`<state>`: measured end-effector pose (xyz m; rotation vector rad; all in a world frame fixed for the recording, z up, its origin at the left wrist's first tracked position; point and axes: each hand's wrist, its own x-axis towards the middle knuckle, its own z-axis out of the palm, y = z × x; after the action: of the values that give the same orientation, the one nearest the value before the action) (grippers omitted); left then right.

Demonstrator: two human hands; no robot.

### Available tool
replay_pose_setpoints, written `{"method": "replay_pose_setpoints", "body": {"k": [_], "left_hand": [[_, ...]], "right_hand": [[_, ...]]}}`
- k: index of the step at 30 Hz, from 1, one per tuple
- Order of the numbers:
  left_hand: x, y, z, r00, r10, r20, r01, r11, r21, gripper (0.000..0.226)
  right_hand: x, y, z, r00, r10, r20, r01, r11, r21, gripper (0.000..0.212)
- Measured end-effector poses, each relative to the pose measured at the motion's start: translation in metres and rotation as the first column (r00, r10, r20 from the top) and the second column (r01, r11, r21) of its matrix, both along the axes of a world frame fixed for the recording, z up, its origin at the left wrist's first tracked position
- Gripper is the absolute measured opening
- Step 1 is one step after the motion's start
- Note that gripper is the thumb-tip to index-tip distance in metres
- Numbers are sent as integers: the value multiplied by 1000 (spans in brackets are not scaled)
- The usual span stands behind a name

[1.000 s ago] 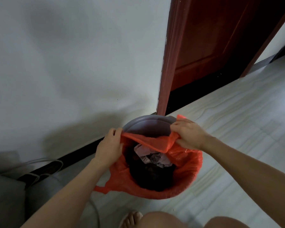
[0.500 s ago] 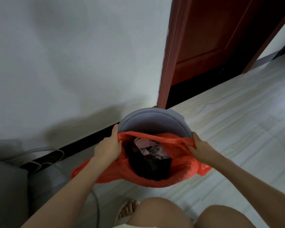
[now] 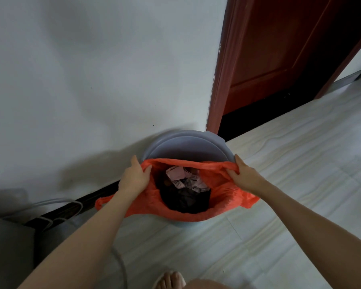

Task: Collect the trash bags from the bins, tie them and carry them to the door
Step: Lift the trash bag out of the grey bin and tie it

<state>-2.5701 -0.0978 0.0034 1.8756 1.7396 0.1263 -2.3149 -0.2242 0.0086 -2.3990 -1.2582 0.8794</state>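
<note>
An orange trash bag [image 3: 223, 197] lines a round grey bin [image 3: 188, 142] that stands against the white wall beside a door frame. Inside the bag lie crumpled pale paper [image 3: 183, 178] and a dark bundle [image 3: 186, 200]. My left hand [image 3: 134, 177] pinches the bag's rim on the left side. At the right side, my right hand [image 3: 243, 176] grips a bunched piece of the rim. The bag's mouth is stretched open between both hands, and its far edge has come off the bin's rim.
A red-brown door [image 3: 279, 49] and its frame [image 3: 218, 80] stand just right of the bin. White cables [image 3: 56, 211] trail along the dark skirting at the left, near a grey cushion [image 3: 6, 245]. My bare foot [image 3: 171, 279] rests on the pale tiled floor [image 3: 300, 163].
My right hand moved from the bag's far edge to its right side. The far rim of the bag slid off the bin, baring the grey inner wall. Both side flaps now hang out.
</note>
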Motion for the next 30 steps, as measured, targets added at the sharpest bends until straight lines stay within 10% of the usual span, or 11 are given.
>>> {"method": "replay_pose_setpoints", "body": {"k": [6,13,19,30], "left_hand": [[-24,-2,16,986,-162,32,165,968,-191,76],[-27,-17,70,873,-428,-234,341,879,-333,51],[-5,-26,99,934,-319,160,323,946,1,16],[56,-46,229,740,-498,452,136,769,625,18]], "right_hand": [[2,-29,18,987,109,-121,-122,987,-106,94],[-8,-30,66,956,283,-78,-293,938,-185,28],[-23,-7,94,992,22,-125,11,967,254,19],[-8,-21,222,818,-147,-557,548,492,676,11]]}}
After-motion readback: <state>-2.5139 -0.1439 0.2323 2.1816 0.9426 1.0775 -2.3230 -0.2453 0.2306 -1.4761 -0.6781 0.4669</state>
